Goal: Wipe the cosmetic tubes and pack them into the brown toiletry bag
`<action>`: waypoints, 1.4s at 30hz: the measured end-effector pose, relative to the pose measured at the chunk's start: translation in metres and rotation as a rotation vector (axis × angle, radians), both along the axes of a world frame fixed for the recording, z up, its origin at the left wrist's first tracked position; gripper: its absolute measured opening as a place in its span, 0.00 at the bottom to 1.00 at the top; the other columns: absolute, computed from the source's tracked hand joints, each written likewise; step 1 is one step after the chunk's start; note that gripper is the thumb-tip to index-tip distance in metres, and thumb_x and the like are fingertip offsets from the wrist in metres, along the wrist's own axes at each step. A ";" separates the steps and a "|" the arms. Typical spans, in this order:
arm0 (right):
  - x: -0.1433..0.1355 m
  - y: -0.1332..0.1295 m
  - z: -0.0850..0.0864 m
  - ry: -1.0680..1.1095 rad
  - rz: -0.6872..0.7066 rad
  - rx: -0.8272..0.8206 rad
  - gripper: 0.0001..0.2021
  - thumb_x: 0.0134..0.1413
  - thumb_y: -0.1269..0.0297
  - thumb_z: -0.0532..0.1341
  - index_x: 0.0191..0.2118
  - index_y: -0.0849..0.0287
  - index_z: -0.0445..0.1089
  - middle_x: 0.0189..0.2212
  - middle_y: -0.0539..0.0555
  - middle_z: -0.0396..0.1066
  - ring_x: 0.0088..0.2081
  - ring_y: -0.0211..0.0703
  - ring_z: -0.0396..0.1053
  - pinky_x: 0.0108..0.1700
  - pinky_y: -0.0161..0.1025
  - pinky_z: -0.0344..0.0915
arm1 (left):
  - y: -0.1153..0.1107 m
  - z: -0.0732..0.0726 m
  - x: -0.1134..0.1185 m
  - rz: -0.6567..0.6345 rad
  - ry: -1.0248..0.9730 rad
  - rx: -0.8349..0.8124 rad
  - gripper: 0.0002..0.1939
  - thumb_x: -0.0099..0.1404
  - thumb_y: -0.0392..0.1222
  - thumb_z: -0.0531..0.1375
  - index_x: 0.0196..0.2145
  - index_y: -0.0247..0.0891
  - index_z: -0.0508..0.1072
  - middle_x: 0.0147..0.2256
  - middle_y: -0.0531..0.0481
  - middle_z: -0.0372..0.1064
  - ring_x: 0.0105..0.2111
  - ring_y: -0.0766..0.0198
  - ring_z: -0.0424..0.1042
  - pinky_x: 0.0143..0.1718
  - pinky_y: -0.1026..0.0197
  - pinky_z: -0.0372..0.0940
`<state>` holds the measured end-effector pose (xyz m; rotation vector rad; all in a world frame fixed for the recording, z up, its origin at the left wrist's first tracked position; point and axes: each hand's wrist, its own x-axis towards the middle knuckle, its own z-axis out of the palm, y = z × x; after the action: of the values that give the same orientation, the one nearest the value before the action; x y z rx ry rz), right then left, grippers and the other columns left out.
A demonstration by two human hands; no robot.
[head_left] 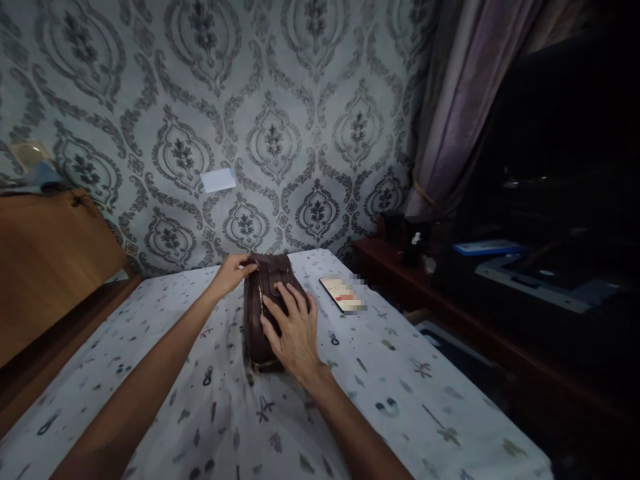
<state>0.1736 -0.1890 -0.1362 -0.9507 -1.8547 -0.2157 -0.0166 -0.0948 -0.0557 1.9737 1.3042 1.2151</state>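
A dark brown leather handbag lies on the bed, its long side pointing away from me. A brass-coloured zipper runs along its left part, and another row of metal shows at the far right. My left hand pinches the far end of the left zipper with thumb and forefinger; the pull itself is too small to make out. Spread over the near right part of the bag, my right hand presses down with its fingers apart, covering part of a flap with a small metal clasp.
A phone with a lit screen lies right of the bag on the patterned bedsheet. A wooden headboard stands at left, patterned wallpaper behind. On the dark right side are a curtain, a small bottle and a blue-edged flat item.
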 end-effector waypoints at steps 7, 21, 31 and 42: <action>0.000 -0.002 0.003 -0.039 -0.028 -0.029 0.17 0.63 0.60 0.57 0.56 0.50 0.68 0.61 0.59 0.63 0.61 0.55 0.57 0.62 0.61 0.45 | -0.011 -0.002 0.009 0.041 -0.064 0.056 0.11 0.52 0.47 0.63 0.28 0.36 0.78 0.27 0.51 0.75 0.31 0.59 0.69 0.35 0.61 0.64; -0.001 -0.001 0.002 -0.051 -0.036 -0.041 0.17 0.63 0.59 0.56 0.56 0.50 0.69 0.61 0.58 0.63 0.61 0.54 0.56 0.62 0.60 0.45 | -0.047 -0.002 0.020 0.053 -0.060 0.041 0.11 0.55 0.47 0.62 0.27 0.36 0.75 0.27 0.52 0.69 0.31 0.62 0.67 0.33 0.63 0.60; 0.001 -0.002 0.001 0.116 0.011 -0.005 0.16 0.62 0.67 0.54 0.55 0.58 0.68 0.58 0.61 0.65 0.61 0.53 0.58 0.63 0.56 0.50 | -0.047 0.005 0.031 0.036 0.122 0.106 0.10 0.57 0.42 0.61 0.38 0.38 0.74 0.34 0.51 0.70 0.36 0.60 0.67 0.38 0.60 0.61; 0.009 0.006 -0.010 0.250 -0.045 -0.008 0.17 0.61 0.73 0.52 0.53 0.63 0.68 0.54 0.62 0.69 0.57 0.52 0.60 0.58 0.53 0.59 | -0.016 0.025 0.077 0.043 0.284 0.101 0.09 0.53 0.45 0.64 0.21 0.38 0.73 0.20 0.56 0.60 0.26 0.64 0.60 0.32 0.61 0.56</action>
<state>0.1826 -0.1833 -0.1466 -0.9789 -1.6075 -0.1115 0.0602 -0.1111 -0.0307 2.2666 1.4513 1.0670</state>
